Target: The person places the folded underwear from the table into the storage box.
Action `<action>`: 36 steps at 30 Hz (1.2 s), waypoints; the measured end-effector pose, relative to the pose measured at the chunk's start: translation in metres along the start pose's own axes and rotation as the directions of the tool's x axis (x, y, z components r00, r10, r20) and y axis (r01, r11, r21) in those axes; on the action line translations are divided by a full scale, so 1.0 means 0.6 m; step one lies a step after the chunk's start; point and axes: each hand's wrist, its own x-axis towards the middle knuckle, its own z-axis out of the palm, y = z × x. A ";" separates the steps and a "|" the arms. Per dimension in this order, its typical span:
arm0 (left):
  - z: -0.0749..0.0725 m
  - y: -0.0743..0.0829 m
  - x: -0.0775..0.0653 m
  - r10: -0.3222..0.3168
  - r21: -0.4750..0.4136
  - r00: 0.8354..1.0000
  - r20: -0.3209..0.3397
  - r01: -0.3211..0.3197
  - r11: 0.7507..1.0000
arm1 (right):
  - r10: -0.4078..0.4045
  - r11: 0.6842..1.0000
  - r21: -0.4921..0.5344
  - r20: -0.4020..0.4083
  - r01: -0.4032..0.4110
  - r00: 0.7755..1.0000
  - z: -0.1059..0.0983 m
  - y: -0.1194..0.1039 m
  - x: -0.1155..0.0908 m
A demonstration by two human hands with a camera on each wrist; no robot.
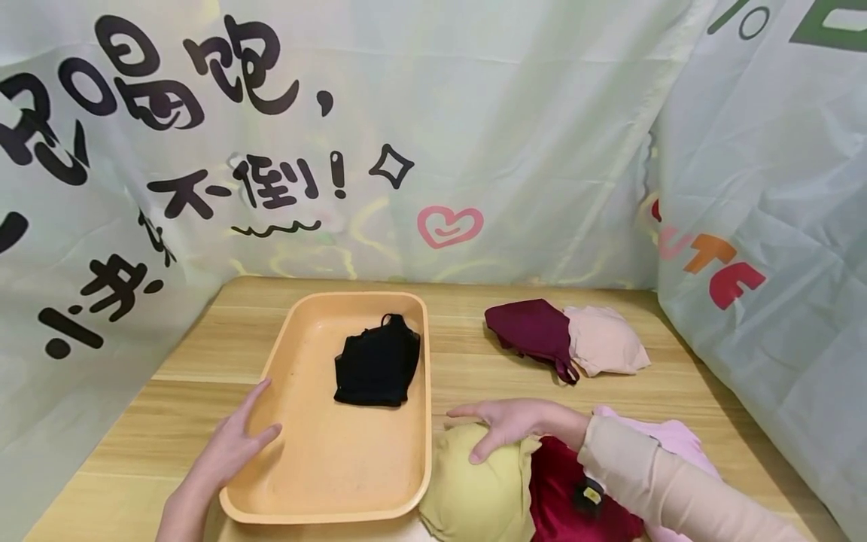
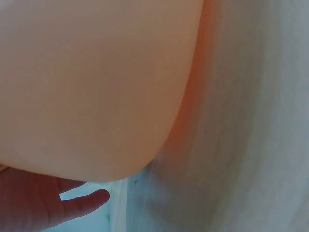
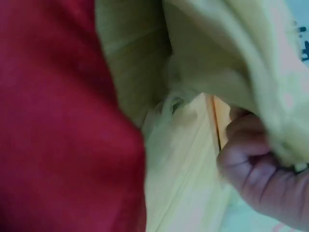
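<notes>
Yellow padded bra [image 1: 484,489] lies beneath the right grip [image 1: 511,421], on its near side, against the near right corner of the tray. The right grip's thumb rests across the top of the cup with the index finger reaching out to the left; the right wrist view, partly blurred, shows other fingers bent in, pinching the fabric at its far edge. The left grip [image 1: 230,448] is spread at the left rim of the orange tray [image 1: 325,518], thumb over the edge and fingers straight.

Between the two grips, inside the tray and beyond them, a folded black bra [image 1: 379,365] sits against the right wall. Under the right forearm is a shiny red garment [image 1: 558,489], touching the yellow one, with a small black device [image 1: 588,493] just beside the beige sleeve [image 1: 637,467]. Lilac fabric [image 1: 667,436] shows to the right of that grip, partly hidden by the arm. Farther beyond the right grip, a maroon bra [image 1: 531,327] and a pale pink one [image 1: 606,339] touch each other on the wooden worktop [image 1: 460,369]. Printed curtains [image 1: 542,150] hang behind everything.
</notes>
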 end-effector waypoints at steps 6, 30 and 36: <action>0.000 0.001 -0.001 0.007 -0.016 1.000 0.002 -0.007 1.000 | -0.114 0.993 0.045 0.013 0.113 0.993 -0.017 -0.001 -0.012; 0.000 0.003 -0.002 0.000 -0.012 1.000 0.009 0.000 1.000 | -0.298 0.952 0.007 -0.205 0.306 0.932 -0.060 -0.008 -0.068; 0.001 0.000 -0.001 -0.004 -0.002 1.000 0.013 0.004 1.000 | -0.321 0.939 0.030 -0.279 0.342 0.905 -0.057 -0.016 -0.068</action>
